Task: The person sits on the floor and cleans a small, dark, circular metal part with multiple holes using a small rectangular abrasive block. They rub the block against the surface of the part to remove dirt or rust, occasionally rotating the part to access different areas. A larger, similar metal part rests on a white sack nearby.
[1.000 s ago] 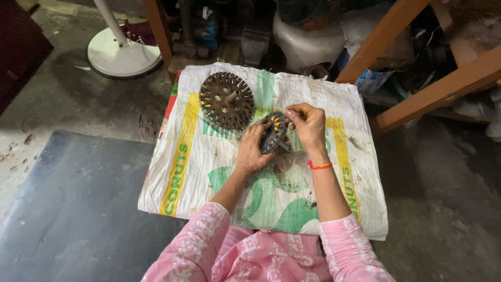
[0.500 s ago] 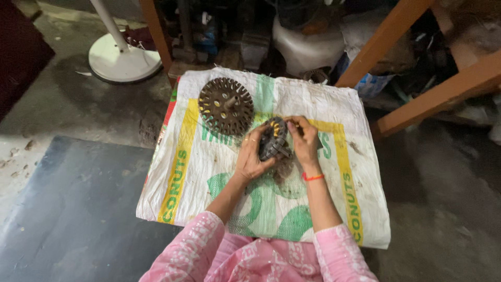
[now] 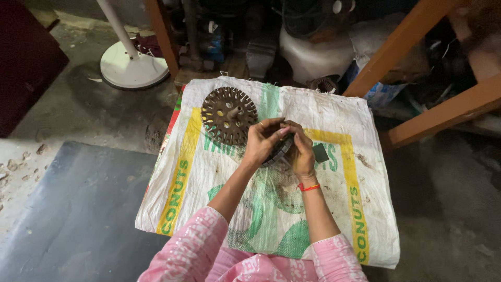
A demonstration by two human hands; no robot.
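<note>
Both hands meet at the centre of a white woven plastic sack (image 3: 334,209), printed with yellow bands and green shapes, spread flat on the grey concrete floor (image 3: 449,209). The left hand (image 3: 261,142) and right hand (image 3: 300,149) are curled closed around a dark, ridged round metal part (image 3: 280,151), fingers pressed together over its top; most of it is hidden. A small dark flat square piece (image 3: 320,153) lies just beside the right hand at three o'clock. At ten o'clock a rusty brown slotted metal disc (image 3: 228,115) with a centre shaft lies on the sack. A round white stand base (image 3: 133,67) sits farther off at eleven o'clock.
</note>
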